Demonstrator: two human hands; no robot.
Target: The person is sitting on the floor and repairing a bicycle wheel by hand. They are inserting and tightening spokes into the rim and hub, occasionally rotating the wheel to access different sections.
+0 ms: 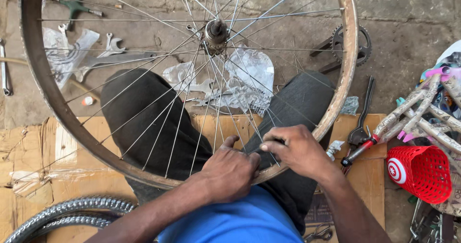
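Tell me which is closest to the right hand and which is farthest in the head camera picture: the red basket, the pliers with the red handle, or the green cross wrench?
From the right hand:
1. Pliers with the red handle, just to its right on the cardboard.
2. Red basket, farther right.
3. Green cross wrench, far off at upper left, behind the wheel.

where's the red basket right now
In the head view the red basket sits at the far right, below the wrapped bike frame, right of the pliers.

Blue shirt [235,221], dark grey trousers [153,123], bare forearms, no gloves
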